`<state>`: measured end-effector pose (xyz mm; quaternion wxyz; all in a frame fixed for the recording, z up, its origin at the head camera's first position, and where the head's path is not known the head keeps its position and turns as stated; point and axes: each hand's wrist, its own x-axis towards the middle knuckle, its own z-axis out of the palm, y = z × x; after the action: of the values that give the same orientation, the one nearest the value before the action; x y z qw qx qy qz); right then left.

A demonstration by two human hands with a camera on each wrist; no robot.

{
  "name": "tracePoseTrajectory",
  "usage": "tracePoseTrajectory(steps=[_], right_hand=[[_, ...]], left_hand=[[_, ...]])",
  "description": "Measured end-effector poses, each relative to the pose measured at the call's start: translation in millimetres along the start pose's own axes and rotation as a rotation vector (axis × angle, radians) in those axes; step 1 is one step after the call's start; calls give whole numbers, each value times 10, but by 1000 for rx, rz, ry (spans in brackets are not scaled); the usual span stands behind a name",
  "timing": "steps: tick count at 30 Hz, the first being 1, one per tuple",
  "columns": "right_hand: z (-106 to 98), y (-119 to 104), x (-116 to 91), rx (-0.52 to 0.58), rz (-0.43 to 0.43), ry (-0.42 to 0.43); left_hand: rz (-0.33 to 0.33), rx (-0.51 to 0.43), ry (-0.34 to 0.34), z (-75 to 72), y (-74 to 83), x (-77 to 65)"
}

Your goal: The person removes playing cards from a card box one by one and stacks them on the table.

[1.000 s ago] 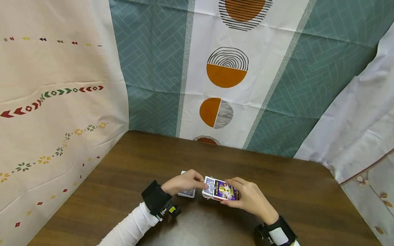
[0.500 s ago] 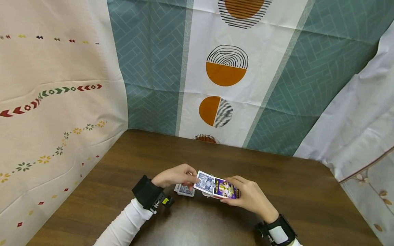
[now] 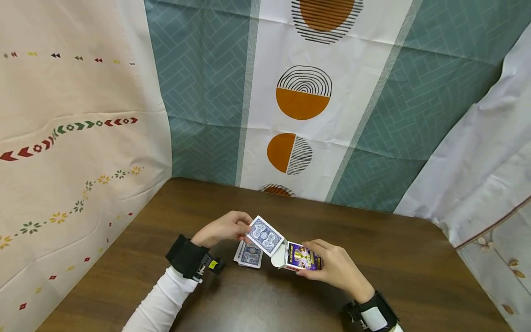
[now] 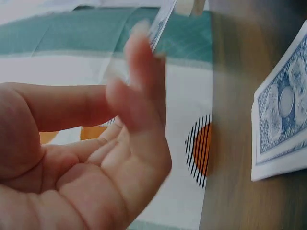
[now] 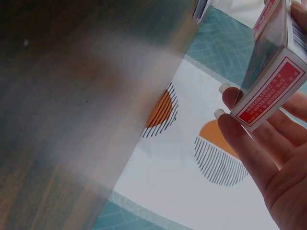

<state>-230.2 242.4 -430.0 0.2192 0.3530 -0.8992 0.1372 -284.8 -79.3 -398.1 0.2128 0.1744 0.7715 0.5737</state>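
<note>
Pulling the card (image 3: 265, 236), partly sleeved a moment ago, clear of the purple box (image 3: 304, 257), I've got it pinched in my left hand (image 3: 221, 229) partly over the card pile (image 3: 250, 257) on the table (image 3: 352, 226), right hand (image 3: 338, 265) gripping the box, so this draw looks finished.

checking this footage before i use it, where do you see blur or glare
Head: a soft sheen on the near part of the table, while the box looks sharper; left wrist: the fingertips of the left hand are blurred, its palm clearer; right wrist: a pale haze of glare over the table, the box's red panel crisper.
</note>
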Motion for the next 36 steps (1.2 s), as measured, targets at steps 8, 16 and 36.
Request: tracePoseTrajectory(steps=[8, 16, 36], right_hand=[[28, 8, 0, -6, 8, -15], [50, 26, 5, -6, 12, -20], [116, 11, -10, 2, 11, -48]], left_hand=[[1, 47, 148, -150, -99, 34], [-73, 64, 252, -162, -255, 165], [-134, 240, 405, 44, -455, 267]])
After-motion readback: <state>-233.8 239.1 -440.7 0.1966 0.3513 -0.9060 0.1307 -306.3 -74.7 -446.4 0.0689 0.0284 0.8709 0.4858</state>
